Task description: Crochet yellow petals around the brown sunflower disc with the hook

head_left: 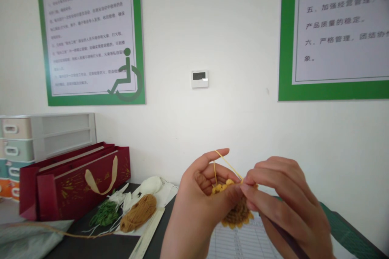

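Yellow-brown crochet piece (238,213) in left hand (204,196)

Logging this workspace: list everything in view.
posters: two, green-bordered, wall
display panel: one, white, wall
drawer unit: one, multicoloured, left
gift bags: apparently two, red, left
crumpled sheet: one, grey, left
table: one, black, below
green yarn: one, left
brown yarn: one, left
white bundles: count unclear, left
papers: several, white, table
mat: one, green, right
crochet piece: one, yellow and brown, held
yellow strand: one, above crochet piece
tool: one, dark, lower right
left hand: one, centre
right hand: one, right
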Demonstrator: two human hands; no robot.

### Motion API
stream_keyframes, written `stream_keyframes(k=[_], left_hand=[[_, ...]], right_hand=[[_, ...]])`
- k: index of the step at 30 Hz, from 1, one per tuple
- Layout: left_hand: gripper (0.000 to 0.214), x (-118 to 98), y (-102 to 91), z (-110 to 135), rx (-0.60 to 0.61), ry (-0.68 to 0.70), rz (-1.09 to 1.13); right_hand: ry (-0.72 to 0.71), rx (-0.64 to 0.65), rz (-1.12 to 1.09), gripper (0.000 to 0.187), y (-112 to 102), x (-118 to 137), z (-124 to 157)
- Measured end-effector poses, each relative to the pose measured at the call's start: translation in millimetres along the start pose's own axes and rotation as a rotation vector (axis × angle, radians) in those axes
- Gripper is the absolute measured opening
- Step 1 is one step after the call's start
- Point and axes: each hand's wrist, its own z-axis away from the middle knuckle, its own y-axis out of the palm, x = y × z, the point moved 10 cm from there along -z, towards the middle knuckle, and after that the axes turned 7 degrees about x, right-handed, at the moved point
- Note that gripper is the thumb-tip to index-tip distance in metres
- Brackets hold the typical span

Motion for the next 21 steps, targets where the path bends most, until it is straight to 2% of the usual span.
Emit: stream_keyframes(k=[5, 7, 8, 10, 12, 14, 17, 19, 21], left_hand=[[0.072, 3, 1.3, 2, -0.072, -0.034, 0.147], [0.07, 7, 4.5, 1, -0.059, -0.055, 0.22], [0.069, 10, 6.9, 0, -0.04, -0.071, 0.249], [0.065, 12, 9.2, -2, -0.016, -0.071, 0.249], [0.061, 5, 4.7, -2, -0.046, 0.011, 0.142], [0.056, -5, -0.2, 1, -0.096, 0.114, -0.007], [0.05, -12, -0.5, 4, -0.109, 0.159, -0.15], [0.048, -12, 1.4, 4, -0.078, 0.132, -0.164], [0.045, -11, 2.8, 3, -0.037, 0.103, -0.128]], right_hand=[[0.218, -0.154, -0.298, 0.024, 8, -35, 21], [0.237, -0.237, -0.367, 0.023, 10, -42, 29], [0.218, -0.273, -0.344, 0.023, 9, -41, 32], [0.148, -0.288, -0.147, 0.028, 7, -27, 32], [0.086, -0.241, 0.107, 0.033, 8, -9, 26], [0.088, -0.224, 0.195, 0.029, 5, 1, 20], [0.198, -0.236, 0.086, 0.021, -5, -3, 16], [0.38, -0.266, -0.078, 0.013, -9, -23, 22], [0.603, -0.285, -0.321, 0.012, 0, -50, 35]])
